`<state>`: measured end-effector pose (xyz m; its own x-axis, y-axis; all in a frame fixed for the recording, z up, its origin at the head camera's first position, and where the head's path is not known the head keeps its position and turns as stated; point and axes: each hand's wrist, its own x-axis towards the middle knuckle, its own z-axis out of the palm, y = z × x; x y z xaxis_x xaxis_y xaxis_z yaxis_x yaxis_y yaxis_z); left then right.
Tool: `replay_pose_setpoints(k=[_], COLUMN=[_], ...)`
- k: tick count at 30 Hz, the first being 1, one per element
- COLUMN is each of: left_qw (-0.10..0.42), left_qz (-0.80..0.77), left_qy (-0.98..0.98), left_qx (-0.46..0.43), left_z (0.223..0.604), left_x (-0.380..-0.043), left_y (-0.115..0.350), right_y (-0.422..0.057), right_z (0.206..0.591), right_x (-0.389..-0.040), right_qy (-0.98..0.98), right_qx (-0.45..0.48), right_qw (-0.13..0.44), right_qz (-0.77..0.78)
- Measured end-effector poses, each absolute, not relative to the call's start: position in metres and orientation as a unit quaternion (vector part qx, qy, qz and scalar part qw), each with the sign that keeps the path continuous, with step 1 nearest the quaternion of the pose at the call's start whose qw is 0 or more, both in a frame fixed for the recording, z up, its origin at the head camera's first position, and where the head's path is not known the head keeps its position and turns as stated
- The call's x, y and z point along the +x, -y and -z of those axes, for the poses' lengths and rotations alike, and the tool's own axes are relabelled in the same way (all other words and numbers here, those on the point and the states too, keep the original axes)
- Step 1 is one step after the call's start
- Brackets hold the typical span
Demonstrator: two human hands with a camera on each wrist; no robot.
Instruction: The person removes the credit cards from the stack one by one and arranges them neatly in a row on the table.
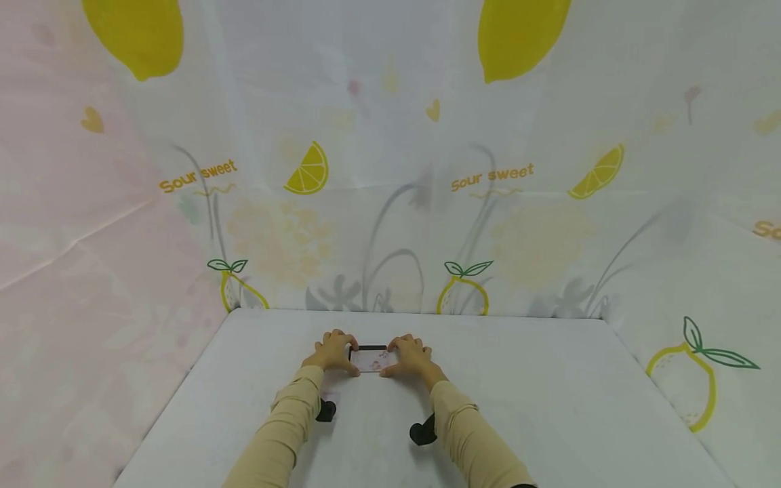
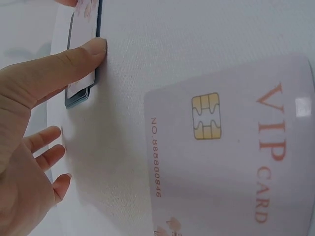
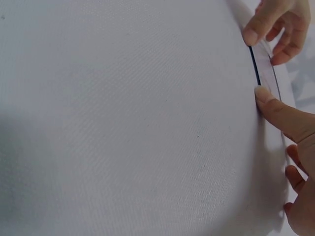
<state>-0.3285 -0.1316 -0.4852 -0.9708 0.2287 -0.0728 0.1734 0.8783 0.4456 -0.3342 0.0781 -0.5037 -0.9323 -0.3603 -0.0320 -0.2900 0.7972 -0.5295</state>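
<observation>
Now, flower-printed card (image 1: 369,360) between opposing fingers (image 2: 78,61)

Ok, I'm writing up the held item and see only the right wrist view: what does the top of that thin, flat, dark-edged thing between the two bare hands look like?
Observer: In the head view, the flat dark-edged thing shows a white, card-like rectangular panel with a pink floral print, between the left hand and the right hand.
Operator: Thanks. Is there a card elsewhere on the flat white tabletop, outside my view?
Observer: Yes, the left wrist view shows a glossy white card with a gold chip and reddish "VIP CARD" lettering.
</observation>
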Motion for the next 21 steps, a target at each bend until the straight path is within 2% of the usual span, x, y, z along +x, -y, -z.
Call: replay_pose_setpoints(k=[12,21], left_qw=[0.068,0.062], left_qz=[-0.218,-0.216], left_qy=[-0.968,-0.969], left_qx=[0.102,0.106], left_z=[0.488,0.493], left_x=[-0.331,-0.330], left_y=[0.133,0.133], right_y=[-0.078,-0.083], right_z=[0.503,0.513], right_x=[-0.329,-0.325], right_qy=[-0.945,-0.937], right_qx=[-0.171,-0.201], right_qw=[0.053,0.008], right_qz=[0.274,0.285])
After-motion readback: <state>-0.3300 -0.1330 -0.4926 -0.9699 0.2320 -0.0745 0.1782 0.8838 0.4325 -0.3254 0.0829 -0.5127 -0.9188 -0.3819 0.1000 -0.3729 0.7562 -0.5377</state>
